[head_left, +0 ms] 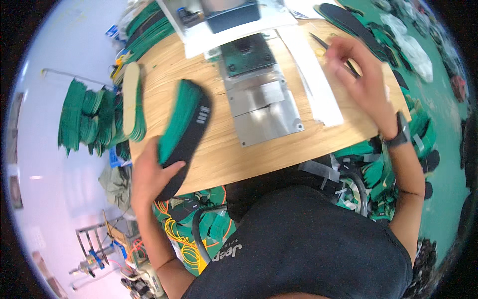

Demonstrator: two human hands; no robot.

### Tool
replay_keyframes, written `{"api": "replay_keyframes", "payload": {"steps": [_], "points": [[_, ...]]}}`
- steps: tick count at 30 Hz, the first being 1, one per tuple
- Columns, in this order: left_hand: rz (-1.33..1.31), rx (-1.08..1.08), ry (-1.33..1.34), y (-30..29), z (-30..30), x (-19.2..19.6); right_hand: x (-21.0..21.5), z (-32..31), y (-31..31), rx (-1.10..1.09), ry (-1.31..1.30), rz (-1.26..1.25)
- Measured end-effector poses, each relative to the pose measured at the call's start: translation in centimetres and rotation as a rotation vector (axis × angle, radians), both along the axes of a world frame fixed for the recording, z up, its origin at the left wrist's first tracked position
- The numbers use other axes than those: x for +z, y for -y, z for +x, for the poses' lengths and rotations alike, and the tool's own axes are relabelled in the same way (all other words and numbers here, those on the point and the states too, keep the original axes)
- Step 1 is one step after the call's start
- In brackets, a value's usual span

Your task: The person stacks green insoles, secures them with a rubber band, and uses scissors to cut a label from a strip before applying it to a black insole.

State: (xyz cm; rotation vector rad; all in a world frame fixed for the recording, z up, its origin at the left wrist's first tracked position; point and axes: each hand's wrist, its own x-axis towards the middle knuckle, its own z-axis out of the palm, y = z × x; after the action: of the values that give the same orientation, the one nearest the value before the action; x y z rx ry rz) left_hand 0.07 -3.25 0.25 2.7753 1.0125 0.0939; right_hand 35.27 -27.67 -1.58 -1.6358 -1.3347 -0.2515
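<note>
Black T-shirt (318, 244): wearer's torso, closest item, nearer the body than either set of fingers.

Left hand (148, 174): fingers closed around the lower end of a stack of insoles, thumb across the black face.

Stack of insoles (190, 127): green layers, black outer face with pale marks; in the left fingers, most of its length extending tilted beyond them over the wooden table (211, 167). Somewhat blurred.

Right hand (366, 82): fingers bent, thumb near the index finger; blurred. Whether they pinch anything, cannot tell.

Slender dark tool (319, 41): partly hidden by the right fingers; held or merely lying beneath, not determinable.

White strip (311, 82): just left of the right fingers.

Metal plate (264, 117): between the two hands, a dark block (247, 55) at its far end.

Beige-topped insoles (132, 99): beyond the left fingers, at the table's left edge.

Hazards, as judged: gripped only at one end, the layers could fan or slide apart if the thumb loosens; a wide swing of the free end could clip the plate; a low sweep of the right fingers could drag the strip or tool.
</note>
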Motion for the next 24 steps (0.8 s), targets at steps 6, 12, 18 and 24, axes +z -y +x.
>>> {"api": "replay_keyframes", "payload": {"steps": [6,12,18,24], "points": [[0.032,-0.253,0.001,3.1,0.2,-0.1,1.1,-15.2,-7.6,0.612,0.242,-0.351],[0.040,-0.376,0.072,4.5,-1.7,-1.2,-4.8,-19.1,-10.4,0.531,0.375,-0.292],[-0.448,-0.565,0.361,1.2,-1.4,-1.5,0.1,-15.4,-2.1,0.516,0.290,-0.525],[-0.273,-0.170,0.782,-6.9,-1.1,-4.8,4.1,-3.9,9.5,-0.209,0.055,-0.344]]}}
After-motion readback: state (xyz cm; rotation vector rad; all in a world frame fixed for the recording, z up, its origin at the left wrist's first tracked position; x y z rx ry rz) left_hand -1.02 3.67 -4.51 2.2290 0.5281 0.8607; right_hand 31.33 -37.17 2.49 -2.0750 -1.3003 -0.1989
